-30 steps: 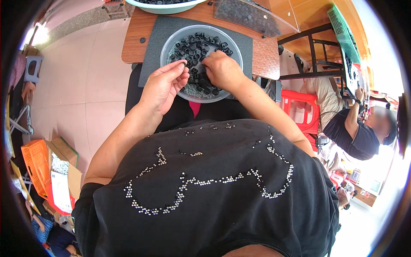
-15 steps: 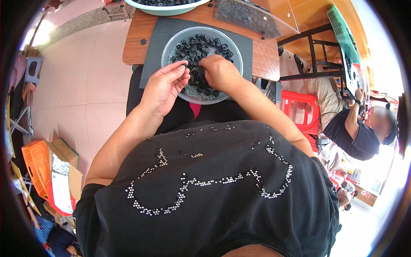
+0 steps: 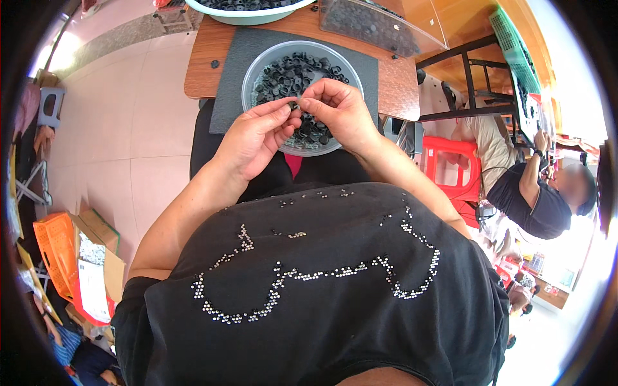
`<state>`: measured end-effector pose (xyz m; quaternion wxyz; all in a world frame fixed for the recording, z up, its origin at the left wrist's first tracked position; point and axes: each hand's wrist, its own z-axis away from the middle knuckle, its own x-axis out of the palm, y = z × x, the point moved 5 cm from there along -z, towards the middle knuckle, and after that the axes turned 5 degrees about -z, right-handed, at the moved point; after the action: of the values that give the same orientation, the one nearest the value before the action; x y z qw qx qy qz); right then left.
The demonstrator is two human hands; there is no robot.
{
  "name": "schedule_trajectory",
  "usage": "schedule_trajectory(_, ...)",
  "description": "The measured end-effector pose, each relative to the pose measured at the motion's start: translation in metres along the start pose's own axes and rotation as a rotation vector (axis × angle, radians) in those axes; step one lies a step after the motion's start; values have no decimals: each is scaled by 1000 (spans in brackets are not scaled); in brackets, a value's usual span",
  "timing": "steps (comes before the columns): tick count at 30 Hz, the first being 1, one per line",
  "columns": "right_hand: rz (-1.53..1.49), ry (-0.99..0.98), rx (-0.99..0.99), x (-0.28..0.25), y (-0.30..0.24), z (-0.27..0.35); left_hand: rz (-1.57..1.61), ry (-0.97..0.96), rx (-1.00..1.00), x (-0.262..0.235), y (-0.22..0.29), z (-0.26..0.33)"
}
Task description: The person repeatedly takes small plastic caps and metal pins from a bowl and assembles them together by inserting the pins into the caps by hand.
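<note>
My left hand (image 3: 257, 134) is closed in a pinch on a small round black cap (image 3: 293, 105), held over the near part of a see-through plastic bowl (image 3: 247, 82). Beside it, the thumb and forefinger of my right hand (image 3: 341, 114) are pressed together right at the cap. Whatever sits between those right fingertips is too small to make out. Many similar black caps (image 3: 293, 72) fill the bowl, with fine pale, wiry-looking pieces (image 3: 297, 141) along its near side.
The bowl stands on a dark grey mat (image 3: 230, 80) on a wooden table (image 3: 198, 69). A pale green basin (image 3: 257, 18) and a see-through bin (image 3: 380, 29), both with black parts, are behind. One loose cap (image 3: 215, 64) lies left. A red stool (image 3: 444, 161) and another person (image 3: 531, 199) are right.
My right hand has come up from among the caps in the bowl to meet my left fingertips. The left hand has shifted slightly right, still pinching the cap.
</note>
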<state>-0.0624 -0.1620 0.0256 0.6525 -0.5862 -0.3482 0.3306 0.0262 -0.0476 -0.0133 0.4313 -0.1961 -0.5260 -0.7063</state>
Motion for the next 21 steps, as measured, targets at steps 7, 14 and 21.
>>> schedule_trajectory(7,-21,57,60,-2,5,2,-23,-11,-23,4,0,3)
schedule_trajectory(14,179,37,-19,2,3,8,-34,-4,-31,2,-4,2)
schedule_trajectory(21,172,40,-84,3,2,10,-9,-19,-42,-1,-10,0)
